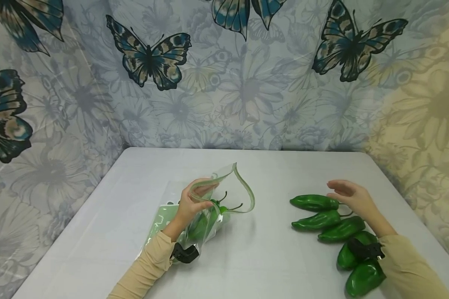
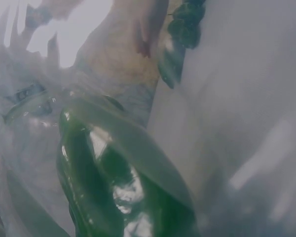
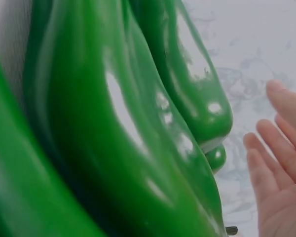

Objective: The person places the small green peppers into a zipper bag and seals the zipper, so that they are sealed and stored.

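My left hand (image 1: pixel 188 205) grips one side of a clear plastic bag with a pale green rim (image 1: pixel 251 198), whose mouth gapes toward the right. Inside the bag are green peppers (image 1: pixel 199 227) with stems pointing up to the mouth; through hazy plastic, one pepper (image 2: pixel 113 173) fills much of the left wrist view. On the right, my right hand (image 1: pixel 353 199) is held with loosely bent fingers by the stem end of the farthest loose pepper (image 1: pixel 314 202). Nothing is in its grasp, and whether the thumb touches that pepper I cannot tell.
More loose green peppers (image 1: pixel 342 229) lie in a row toward the near right edge, partly under the right forearm. A flat clear packet with a green panel (image 1: pixel 167 216) lies beneath the left hand. The white table (image 1: pixel 262 265) meets butterfly-patterned cloth walls (image 1: pixel 247 104).
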{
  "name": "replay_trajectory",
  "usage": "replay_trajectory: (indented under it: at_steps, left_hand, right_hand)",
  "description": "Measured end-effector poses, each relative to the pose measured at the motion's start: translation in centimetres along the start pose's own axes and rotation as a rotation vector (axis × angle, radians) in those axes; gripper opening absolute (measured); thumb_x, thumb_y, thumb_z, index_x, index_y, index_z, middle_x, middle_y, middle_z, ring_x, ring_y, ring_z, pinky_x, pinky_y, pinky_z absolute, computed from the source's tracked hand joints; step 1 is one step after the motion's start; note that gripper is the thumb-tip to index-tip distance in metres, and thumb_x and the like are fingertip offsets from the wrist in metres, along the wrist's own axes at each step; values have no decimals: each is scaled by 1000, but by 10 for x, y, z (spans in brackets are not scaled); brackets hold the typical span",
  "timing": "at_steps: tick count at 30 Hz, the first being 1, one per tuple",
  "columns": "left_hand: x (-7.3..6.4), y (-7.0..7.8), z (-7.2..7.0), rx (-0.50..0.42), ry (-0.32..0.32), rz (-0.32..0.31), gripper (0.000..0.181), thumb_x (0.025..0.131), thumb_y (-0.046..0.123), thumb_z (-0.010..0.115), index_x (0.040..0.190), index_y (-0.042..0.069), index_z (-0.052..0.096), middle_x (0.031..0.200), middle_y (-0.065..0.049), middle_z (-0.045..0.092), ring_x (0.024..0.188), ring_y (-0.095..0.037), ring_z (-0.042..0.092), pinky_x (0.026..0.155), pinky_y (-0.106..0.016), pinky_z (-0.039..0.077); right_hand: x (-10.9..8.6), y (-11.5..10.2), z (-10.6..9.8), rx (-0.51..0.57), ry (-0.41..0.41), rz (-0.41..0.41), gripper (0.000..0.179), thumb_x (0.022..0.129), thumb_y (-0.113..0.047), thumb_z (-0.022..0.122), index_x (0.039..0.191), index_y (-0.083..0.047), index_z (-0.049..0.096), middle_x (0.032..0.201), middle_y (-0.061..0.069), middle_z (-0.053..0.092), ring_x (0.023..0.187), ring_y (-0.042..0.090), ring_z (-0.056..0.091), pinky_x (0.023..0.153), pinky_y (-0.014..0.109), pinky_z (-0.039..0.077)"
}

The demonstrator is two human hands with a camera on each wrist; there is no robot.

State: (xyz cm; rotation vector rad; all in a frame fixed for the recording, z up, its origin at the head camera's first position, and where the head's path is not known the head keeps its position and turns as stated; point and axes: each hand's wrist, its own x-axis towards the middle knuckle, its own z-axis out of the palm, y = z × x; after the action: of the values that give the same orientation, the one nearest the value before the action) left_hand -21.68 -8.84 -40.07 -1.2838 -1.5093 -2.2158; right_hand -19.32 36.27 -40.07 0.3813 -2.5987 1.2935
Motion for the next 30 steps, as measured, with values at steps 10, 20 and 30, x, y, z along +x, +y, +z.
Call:
replay_trajectory:
  at_steps: [10,20,30]
  left_hand:
    - [-2,0,0,-14,-14,14,56,77,14,71,121,-8,45,118,-7,56,108,-21,52,96,-35,36]
    - [-2,0,0,-1,-6,-13,56,76,15,72,121,-6,46,118,-5,56,108,-20,53,96,-36,36]
    - [-1,0,0,23,11,-28,56,76,18,73,121,-3,48,117,-4,57,107,-20,53,96,-37,36]
  right_hand:
    - [-7,5,6,-96,-55,-26,36,82,-8,66,112,8,55,107,26,55,95,-16,43,78,4,39]
    - [-6,8,6,-227,-110,-1,42,80,-16,69,113,7,55,107,25,57,100,18,55,78,23,48]
    - [-3,11,0,-310,-180,81,49,78,-23,71,111,10,56,107,27,56,94,43,53,75,50,47]
